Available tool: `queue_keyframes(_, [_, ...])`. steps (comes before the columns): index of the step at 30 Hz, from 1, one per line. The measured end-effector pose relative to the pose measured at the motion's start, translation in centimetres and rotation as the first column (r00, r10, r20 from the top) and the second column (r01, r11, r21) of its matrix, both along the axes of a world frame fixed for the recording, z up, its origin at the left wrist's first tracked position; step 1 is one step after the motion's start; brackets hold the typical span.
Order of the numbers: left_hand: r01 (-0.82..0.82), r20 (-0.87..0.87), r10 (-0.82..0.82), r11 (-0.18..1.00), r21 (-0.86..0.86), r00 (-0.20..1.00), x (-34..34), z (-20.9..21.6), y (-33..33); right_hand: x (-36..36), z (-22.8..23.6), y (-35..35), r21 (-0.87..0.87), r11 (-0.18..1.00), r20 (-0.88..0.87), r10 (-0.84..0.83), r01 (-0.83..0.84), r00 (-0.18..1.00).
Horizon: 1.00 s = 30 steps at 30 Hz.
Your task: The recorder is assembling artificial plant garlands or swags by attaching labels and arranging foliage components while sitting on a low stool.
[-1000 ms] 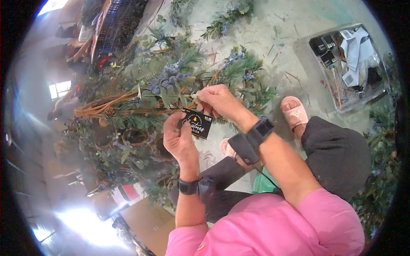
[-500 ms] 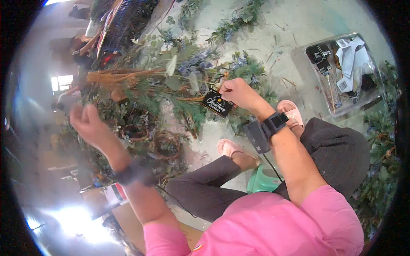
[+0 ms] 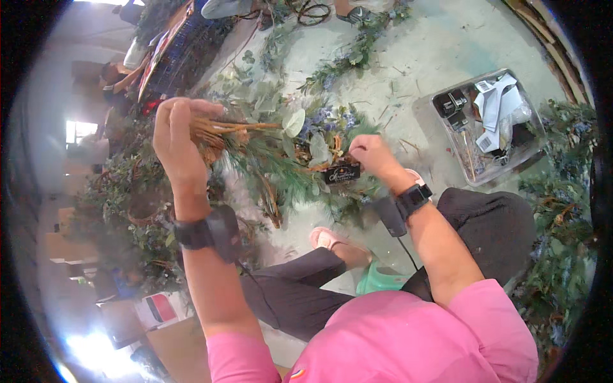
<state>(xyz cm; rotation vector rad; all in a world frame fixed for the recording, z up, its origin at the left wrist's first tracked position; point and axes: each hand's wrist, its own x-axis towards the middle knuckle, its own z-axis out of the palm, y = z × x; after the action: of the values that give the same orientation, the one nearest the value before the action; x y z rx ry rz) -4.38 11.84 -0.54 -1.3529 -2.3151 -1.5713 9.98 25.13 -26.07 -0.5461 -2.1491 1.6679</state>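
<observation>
My left hand (image 3: 181,143) is wrapped round the bound brown stems (image 3: 214,129) of an artificial greenery spray. Pine needles, pale round leaves and blue berries (image 3: 329,121) make up the spray, which stretches rightward from that hand. Near its right end hangs a small black card tag (image 3: 341,173) with light print. Just above and right of the tag, my right hand (image 3: 377,159) has thumb and forefinger pinched together. What lies in that pinch, if anything, is too small to make out. Each wrist wears a black strap with a dark device.
On the floor at the right stands a clear plastic tub (image 3: 469,182) with black tags and white paper strips. Further greenery (image 3: 562,223) lines the right side; more is heaped at left. A green stool (image 3: 383,279) is beneath me. Other people's feet (image 3: 353,14) show at the far edge.
My left hand has come in from the left and closed on the stems. My right hand has moved slightly off the tag, which now hangs more level.
</observation>
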Motion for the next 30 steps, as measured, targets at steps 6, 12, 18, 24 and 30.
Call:
queue_keyframes(6, [-0.018, -0.079, 0.019, 1.000, 0.019, 0.997, 1.2, -0.1, -4.5, 2.2, 5.6, -1.1, -0.210, 0.950, -0.152, -0.266, 0.232, 0.952])
queue_keyframes(12, [-0.024, -0.010, 0.026, 0.983, 0.183, 1.000, 3.8, -0.9, -9.2, 2.4, 10.6, -8.5, 0.368, 0.885, -0.454, -0.096, 0.285, 0.886])
queue_keyframes(18, [0.011, 0.026, -0.019, 0.957, 0.290, 0.999, 5.2, -2.3, -13.7, 3.8, 9.6, -13.0, 0.463, 0.856, -0.089, 0.305, -0.232, 0.948])
queue_keyframes(24, [-0.021, 0.053, 0.002, 0.934, 0.357, 0.999, 7.8, -3.4, -18.8, 4.0, 16.2, -9.3, 0.519, 0.841, -0.220, 0.302, -0.151, 0.927])
queue_keyframes(30, [-0.032, 0.075, 0.005, 0.933, 0.359, 0.997, 9.3, -3.6, -19.5, 0.7, 13.8, -9.9, 0.781, 0.587, -0.177, 0.537, -0.214, 0.825])
